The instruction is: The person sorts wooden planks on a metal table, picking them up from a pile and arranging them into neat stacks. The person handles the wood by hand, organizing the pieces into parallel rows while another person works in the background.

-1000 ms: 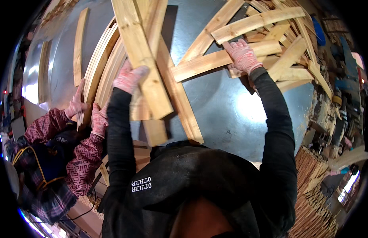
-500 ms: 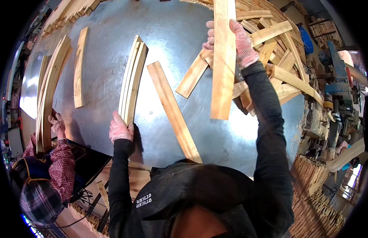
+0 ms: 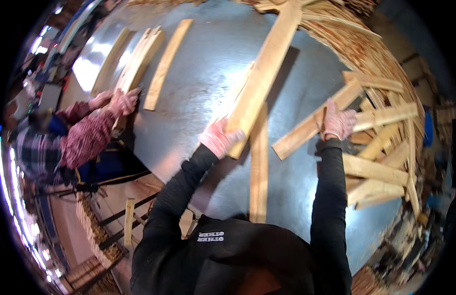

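Note:
My left hand [image 3: 220, 138], in a pinkish-white glove, is closed round the near end of a bundle of wooden slats. A long, wide slat [image 3: 267, 73] lies uppermost on it, slanting to the far right; the slats underneath are mostly hidden. My right hand [image 3: 339, 121], gloved alike, rests with fingers spread over the edge of a loose slat [image 3: 306, 130] beside a jumbled slat pile [image 3: 385, 164]. One more slat [image 3: 259, 172] lies between my arms, its far end running under the held bundle.
A co-worker at the left has both gloved hands [image 3: 121, 102] on a slat bundle [image 3: 139, 56]. A single slat [image 3: 166, 64] lies beside it on the metal table [image 3: 203, 59]. Stacked thin strips [image 3: 346, 37] line the far right edge.
My right hand has let go of the wide slat, now on my left hand's bundle, and moved to the pile. The view has turned. The co-worker's bundle now lies on the table.

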Available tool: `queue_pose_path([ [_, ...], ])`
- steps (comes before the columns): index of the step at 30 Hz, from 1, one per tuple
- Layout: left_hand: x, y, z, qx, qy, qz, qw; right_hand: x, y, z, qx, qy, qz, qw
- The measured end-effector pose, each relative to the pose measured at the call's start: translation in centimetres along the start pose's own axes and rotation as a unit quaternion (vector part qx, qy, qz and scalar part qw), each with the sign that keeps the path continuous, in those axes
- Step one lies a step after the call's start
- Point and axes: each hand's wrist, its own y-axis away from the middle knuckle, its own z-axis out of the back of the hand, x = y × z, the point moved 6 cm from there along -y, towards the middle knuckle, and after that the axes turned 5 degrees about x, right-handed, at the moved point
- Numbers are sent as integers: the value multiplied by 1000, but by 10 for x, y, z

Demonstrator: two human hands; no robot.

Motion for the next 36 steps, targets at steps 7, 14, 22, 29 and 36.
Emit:
queue_pose_path([
  [7, 76, -37, 305, -326, -232, 69, 914, -12, 16, -26, 0, 131, -107, 986],
  [14, 16, -19, 229, -421, -557, -91, 710, -90, 10, -30, 32, -3, -130, 991],
  [22, 60, 72, -133, -27, -451, -77, 889, -138, 7, -11, 35, -156, -31, 987],
  [29, 96, 94, -179, -43, -525, 40, 849, -155, 112, 14, 165, -504, -74, 844],
  [36, 75, 11, -144, 46, 86, 0, 995, -156, 251, -21, 313, -561, -65, 764],
])
